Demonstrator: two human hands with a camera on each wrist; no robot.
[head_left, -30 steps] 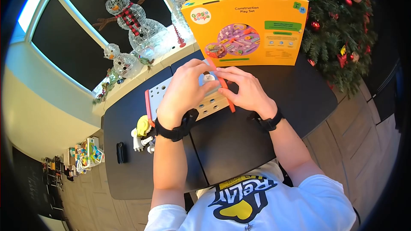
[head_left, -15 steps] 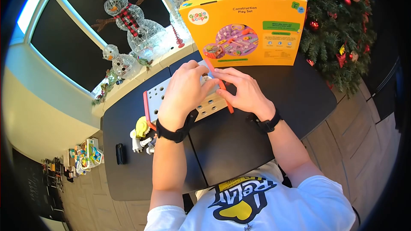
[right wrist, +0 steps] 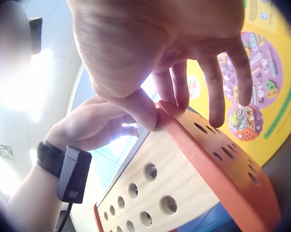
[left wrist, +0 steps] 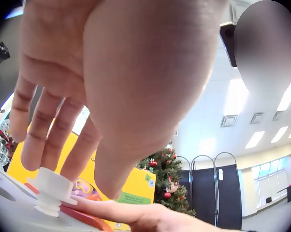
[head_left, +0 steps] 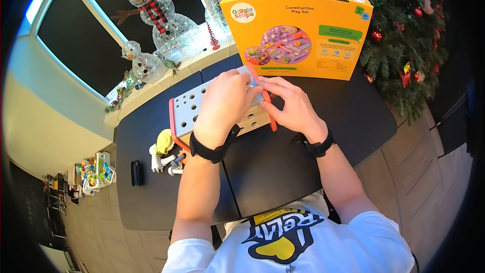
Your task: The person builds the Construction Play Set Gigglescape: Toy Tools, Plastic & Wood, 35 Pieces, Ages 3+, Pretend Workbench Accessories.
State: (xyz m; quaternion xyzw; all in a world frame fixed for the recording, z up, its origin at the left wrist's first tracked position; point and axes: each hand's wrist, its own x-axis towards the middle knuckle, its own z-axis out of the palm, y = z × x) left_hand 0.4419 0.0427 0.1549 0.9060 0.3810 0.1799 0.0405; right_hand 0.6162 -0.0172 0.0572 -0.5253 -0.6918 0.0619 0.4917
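A wooden box (head_left: 182, 114) with a grey holed top and red end panels (right wrist: 194, 159) stands on the dark table. A white plastic bolt (left wrist: 54, 186) stands upright in the grey top near one end. My left hand (head_left: 222, 103) is over it, fingertips at the bolt's head and the thumb apart to one side in the left wrist view. From the head, that hand hides the bolt. My right hand (head_left: 290, 103) grips the red end panel, thumb on the wooden side and fingers over the outer face. One right finger reaches in beside the bolt's flange.
Left of the box lie a yellow-green toothed piece (head_left: 164, 141), white plastic pieces (head_left: 155, 161) and a grey bolt (head_left: 178, 161). A black case (head_left: 137, 173) is farther left. Behind stands a tall yellow carton (head_left: 343, 45), with a Christmas tree (head_left: 399, 35) beyond the table's right end.
My left hand has turned over the bolt, which showed between its fingers and thumb earlier and is now covered. The right hand keeps its hold on the end panel. The head view shifts slightly.
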